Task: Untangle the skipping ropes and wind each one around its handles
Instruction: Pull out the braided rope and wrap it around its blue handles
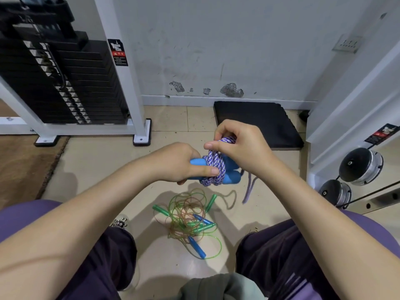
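My left hand [179, 164] grips a pair of light blue handles [231, 177] held side by side, its thumb pressing on coils of purple-and-white braided rope [213, 167] wound round them. My right hand [238, 141] pinches a loop of the same rope just above the coils. A loose purple tail [249, 191] hangs down to the right. On the floor between my knees lies a tangle of thin green and orange ropes [188, 215] with green handles [161, 210] and darker blue handles [197, 247].
A weight-stack machine [65, 83] with white posts stands at the back left, its feet on the tile. A black foam mat [257, 124] lies against the wall. Dumbbells [360, 167] sit on a rack at the right. A brown carpet [23, 167] covers the left floor.
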`<state>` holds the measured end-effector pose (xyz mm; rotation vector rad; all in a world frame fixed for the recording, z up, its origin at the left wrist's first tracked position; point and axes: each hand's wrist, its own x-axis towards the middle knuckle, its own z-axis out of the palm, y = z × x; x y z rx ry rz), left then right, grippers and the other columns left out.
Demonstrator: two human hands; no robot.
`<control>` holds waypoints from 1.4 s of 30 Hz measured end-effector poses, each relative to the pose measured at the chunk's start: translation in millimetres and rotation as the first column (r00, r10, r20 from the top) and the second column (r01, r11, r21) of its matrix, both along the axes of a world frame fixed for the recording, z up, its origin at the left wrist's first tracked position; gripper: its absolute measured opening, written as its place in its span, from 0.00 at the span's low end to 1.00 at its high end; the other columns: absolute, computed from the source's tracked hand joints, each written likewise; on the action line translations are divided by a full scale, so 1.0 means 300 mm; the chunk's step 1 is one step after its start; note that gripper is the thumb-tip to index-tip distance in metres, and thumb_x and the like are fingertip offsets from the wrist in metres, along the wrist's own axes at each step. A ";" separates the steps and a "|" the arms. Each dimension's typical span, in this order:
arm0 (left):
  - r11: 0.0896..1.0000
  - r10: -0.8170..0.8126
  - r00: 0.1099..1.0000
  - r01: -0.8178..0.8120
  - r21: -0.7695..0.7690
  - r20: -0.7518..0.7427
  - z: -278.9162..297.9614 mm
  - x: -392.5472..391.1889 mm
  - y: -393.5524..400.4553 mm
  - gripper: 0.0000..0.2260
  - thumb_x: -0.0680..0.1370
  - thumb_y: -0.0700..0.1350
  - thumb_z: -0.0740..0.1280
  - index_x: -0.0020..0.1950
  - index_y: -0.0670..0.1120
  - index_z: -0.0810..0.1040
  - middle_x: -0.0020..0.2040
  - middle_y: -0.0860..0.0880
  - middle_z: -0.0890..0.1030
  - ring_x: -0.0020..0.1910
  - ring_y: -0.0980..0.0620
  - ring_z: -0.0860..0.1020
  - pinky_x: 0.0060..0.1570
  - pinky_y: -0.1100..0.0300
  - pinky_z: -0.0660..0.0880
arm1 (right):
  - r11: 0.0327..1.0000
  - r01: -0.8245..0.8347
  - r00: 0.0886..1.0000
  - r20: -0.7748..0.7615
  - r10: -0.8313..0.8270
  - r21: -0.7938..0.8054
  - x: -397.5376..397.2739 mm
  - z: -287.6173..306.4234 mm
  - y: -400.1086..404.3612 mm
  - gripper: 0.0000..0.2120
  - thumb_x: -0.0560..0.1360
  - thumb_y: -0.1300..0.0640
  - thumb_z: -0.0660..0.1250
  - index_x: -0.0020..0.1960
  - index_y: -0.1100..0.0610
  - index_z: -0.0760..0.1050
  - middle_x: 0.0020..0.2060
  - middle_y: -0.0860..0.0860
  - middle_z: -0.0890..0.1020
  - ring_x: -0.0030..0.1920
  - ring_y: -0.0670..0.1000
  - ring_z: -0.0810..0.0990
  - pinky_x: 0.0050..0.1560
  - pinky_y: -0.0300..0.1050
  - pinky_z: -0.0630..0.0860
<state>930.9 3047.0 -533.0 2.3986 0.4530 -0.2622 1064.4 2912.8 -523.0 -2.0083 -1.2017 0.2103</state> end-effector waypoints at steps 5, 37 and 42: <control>0.992 -0.067 0.998 0.068 -0.103 0.018 0.029 -0.010 0.009 0.25 0.73 0.67 0.65 0.40 0.44 0.80 0.23 0.49 0.77 0.26 0.54 0.73 0.33 0.62 0.71 | 0.995 -0.096 0.982 -0.161 0.101 0.041 0.006 0.010 -0.001 0.18 0.70 0.56 0.77 0.39 0.57 0.67 0.31 0.48 0.71 0.32 0.45 0.66 0.35 0.40 0.66; 0.508 0.274 0.936 0.052 -0.860 0.219 0.078 -0.050 0.086 0.13 0.69 0.50 0.72 0.44 0.42 0.75 0.27 0.49 0.70 0.18 0.59 0.59 0.22 0.66 0.59 | 0.987 -0.153 0.737 -0.670 0.089 -0.037 -0.021 -0.031 0.030 0.16 0.84 0.49 0.54 0.41 0.53 0.72 0.26 0.50 0.61 0.25 0.47 0.55 0.25 0.37 0.51; 0.526 0.283 0.938 0.023 -0.850 0.201 0.073 -0.039 0.047 0.09 0.74 0.46 0.67 0.46 0.41 0.71 0.26 0.50 0.71 0.17 0.58 0.62 0.21 0.65 0.61 | 0.982 -0.155 0.782 -0.621 0.053 -0.111 -0.034 -0.061 0.044 0.20 0.83 0.49 0.57 0.35 0.56 0.69 0.26 0.51 0.67 0.26 0.50 0.62 0.27 0.41 0.60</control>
